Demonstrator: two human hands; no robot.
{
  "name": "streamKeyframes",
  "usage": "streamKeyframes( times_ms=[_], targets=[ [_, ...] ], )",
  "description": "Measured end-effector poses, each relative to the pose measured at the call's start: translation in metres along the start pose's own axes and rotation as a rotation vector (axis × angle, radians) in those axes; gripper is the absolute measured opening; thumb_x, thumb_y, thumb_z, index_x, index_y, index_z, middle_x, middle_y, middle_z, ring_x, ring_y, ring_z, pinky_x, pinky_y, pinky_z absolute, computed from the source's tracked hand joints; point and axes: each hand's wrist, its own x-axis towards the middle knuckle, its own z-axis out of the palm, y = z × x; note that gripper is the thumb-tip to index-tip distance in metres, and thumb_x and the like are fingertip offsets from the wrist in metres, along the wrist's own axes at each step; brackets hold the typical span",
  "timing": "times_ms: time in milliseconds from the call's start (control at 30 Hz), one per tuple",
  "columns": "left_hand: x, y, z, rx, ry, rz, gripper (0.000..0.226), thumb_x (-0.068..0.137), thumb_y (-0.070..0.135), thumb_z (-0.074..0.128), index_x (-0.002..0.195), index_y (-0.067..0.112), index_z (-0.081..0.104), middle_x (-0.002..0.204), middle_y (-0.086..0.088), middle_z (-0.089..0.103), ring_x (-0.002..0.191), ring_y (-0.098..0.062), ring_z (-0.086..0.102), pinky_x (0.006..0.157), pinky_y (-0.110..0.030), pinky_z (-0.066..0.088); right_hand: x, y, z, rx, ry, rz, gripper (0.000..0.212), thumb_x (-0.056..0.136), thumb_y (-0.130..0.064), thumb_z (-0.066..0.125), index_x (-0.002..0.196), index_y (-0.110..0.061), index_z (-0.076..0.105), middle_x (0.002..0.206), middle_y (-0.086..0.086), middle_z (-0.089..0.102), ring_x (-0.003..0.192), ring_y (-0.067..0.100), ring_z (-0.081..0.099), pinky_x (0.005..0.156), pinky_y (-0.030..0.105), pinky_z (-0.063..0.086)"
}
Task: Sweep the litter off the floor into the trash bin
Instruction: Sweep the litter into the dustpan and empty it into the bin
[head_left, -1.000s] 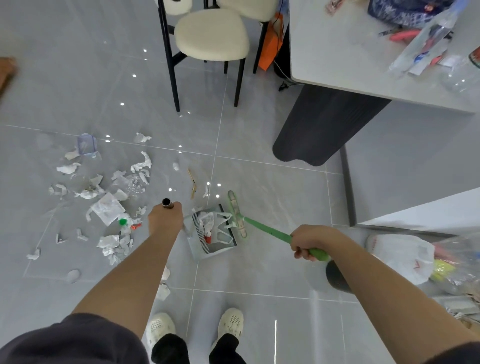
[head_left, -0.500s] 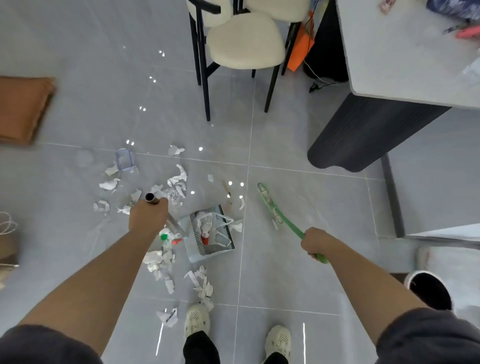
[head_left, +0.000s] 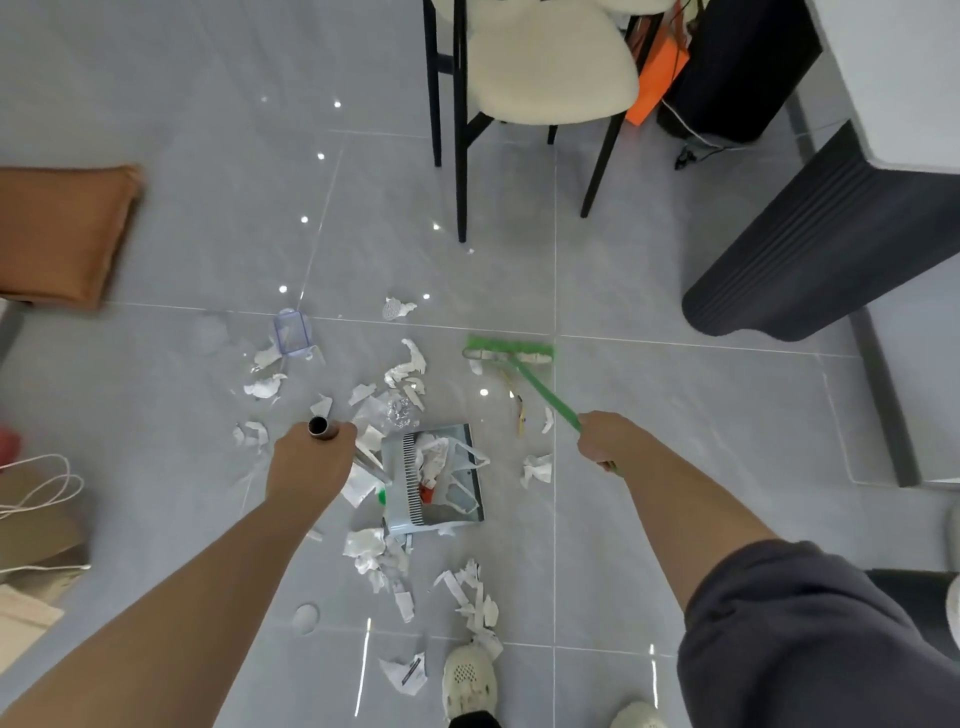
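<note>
Right hand (head_left: 605, 439): grip closed around the green broom handle (head_left: 545, 395), whose long axis runs up and to the left from the hand; the broom head (head_left: 509, 353) lies crosswise on the floor, beyond and to the right of the dustpan (head_left: 434, 480). Left hand (head_left: 309, 462): grip closed around the dustpan's metal pole (head_left: 319, 426), just left of the dustpan. Paper litter (head_left: 405, 369) lies scattered around the dustpan, some inside it. Cream chair (head_left: 540, 67) stands well beyond the dustpan.

Dustpan (head_left: 434, 478) on floor (head_left: 675, 415), litter inside; paper scraps (head_left: 405, 369) scattered left, behind and before it. Broom head (head_left: 509, 352) behind-right; chair (head_left: 540, 62) farther behind.
</note>
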Motion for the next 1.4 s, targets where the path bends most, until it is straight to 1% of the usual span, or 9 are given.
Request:
streamKeyframes(
  times_ms=[167, 267, 433, 567, 767, 1033, 1200, 1300, 1400],
  targets=[
    [0.013, -0.006, -0.002, -0.031, 0.006, -0.026, 0.045, 0.072, 0.036, 0.048, 0.089, -0.002, 0.066, 0.067, -0.013, 0.060, 0.062, -0.027, 0.054, 0.072, -0.051, 0.058, 0.001, -0.009, 0.012, -0.115, -0.042, 0.012, 0.042, 0.092, -0.018, 0.043, 0.132, -0.008, 0.048, 0.086, 0.004, 0.052, 0.077, 0.021, 0.056, 0.079, 0.036, 0.050],
    [0.009, 0.001, -0.003, -0.034, -0.010, -0.024, 0.042, 0.072, 0.036, 0.046, 0.077, -0.003, 0.060, 0.067, -0.015, 0.060, 0.061, -0.028, 0.055, 0.064, -0.041, 0.053, -0.012, 0.023, 0.022, -0.200, -0.024, 0.036, 0.047, 0.089, -0.012, 0.043, 0.137, -0.012, 0.046, 0.116, 0.006, 0.055, 0.106, 0.024, 0.058, 0.084, 0.033, 0.050],
    [-0.003, 0.019, 0.006, 0.016, -0.008, 0.000, 0.032, 0.084, 0.029, 0.047, 0.063, 0.005, 0.051, 0.069, -0.016, 0.062, 0.073, -0.041, 0.068, 0.062, -0.034, 0.046, -0.057, 0.092, 0.015, -0.322, -0.068, 0.072, 0.045, 0.090, -0.014, 0.038, 0.133, -0.022, 0.050, 0.107, -0.002, 0.058, 0.085, 0.016, 0.056, 0.072, 0.027, 0.046],
    [-0.016, 0.035, 0.017, 0.085, -0.001, 0.065, 0.038, 0.091, 0.024, 0.046, 0.058, 0.006, 0.042, 0.058, -0.011, 0.047, 0.062, -0.032, 0.049, 0.062, -0.032, 0.037, -0.088, 0.133, 0.011, -0.304, -0.058, 0.077, 0.054, 0.092, -0.011, 0.033, 0.141, -0.032, 0.042, 0.119, -0.003, 0.056, 0.094, 0.014, 0.058, 0.082, 0.027, 0.051],
    [-0.028, 0.047, 0.036, 0.123, -0.008, 0.145, 0.037, 0.090, 0.022, 0.048, 0.057, 0.009, 0.042, 0.061, -0.010, 0.047, 0.067, -0.033, 0.049, 0.067, -0.035, 0.041, -0.109, 0.168, 0.031, 0.004, -0.021, 0.178, 0.051, 0.093, -0.006, 0.029, 0.140, -0.024, 0.039, 0.083, 0.001, 0.054, 0.055, 0.014, 0.056, 0.040, 0.021, 0.040],
    [-0.042, 0.058, 0.071, 0.117, -0.082, 0.171, 0.030, 0.089, 0.021, 0.049, 0.064, 0.005, 0.046, 0.077, -0.025, 0.059, 0.083, -0.041, 0.062, 0.070, -0.038, 0.046, -0.088, 0.176, 0.063, 0.429, -0.062, 0.427, 0.028, 0.093, -0.002, 0.036, 0.116, 0.002, 0.051, 0.071, 0.013, 0.054, 0.053, 0.021, 0.052, 0.045, 0.025, 0.041],
    [-0.056, 0.048, 0.088, 0.025, -0.191, 0.096, 0.024, 0.082, 0.024, 0.051, 0.063, 0.010, 0.045, 0.064, -0.010, 0.052, 0.063, -0.031, 0.056, 0.065, -0.037, 0.049, -0.104, 0.138, 0.087, 0.431, -0.215, 0.266, 0.018, 0.087, -0.009, 0.053, 0.070, -0.014, 0.049, 0.068, 0.002, 0.052, 0.059, 0.015, 0.051, 0.061, 0.027, 0.045],
    [-0.071, 0.043, 0.096, -0.004, -0.233, 0.123, 0.033, 0.085, 0.018, 0.052, 0.056, 0.011, 0.038, 0.054, -0.003, 0.041, 0.054, -0.024, 0.039, 0.054, -0.028, 0.033, -0.115, 0.106, 0.096, 0.450, -0.311, 0.213, 0.008, 0.084, -0.009, 0.055, 0.089, -0.006, 0.060, 0.066, 0.004, 0.055, 0.063, 0.020, 0.057, 0.053, 0.024, 0.041],
    [-0.074, 0.043, 0.101, -0.011, -0.241, 0.124, 0.035, 0.086, 0.015, 0.050, 0.055, 0.011, 0.036, 0.055, -0.004, 0.039, 0.055, -0.024, 0.036, 0.053, -0.030, 0.031, -0.120, 0.079, 0.084, 0.725, -0.444, 0.246, 0.030, 0.088, 0.000, 0.051, 0.116, -0.010, 0.058, 0.062, 0.005, 0.046, 0.040, 0.012, 0.047, 0.043, 0.021, 0.039]
  ],
)
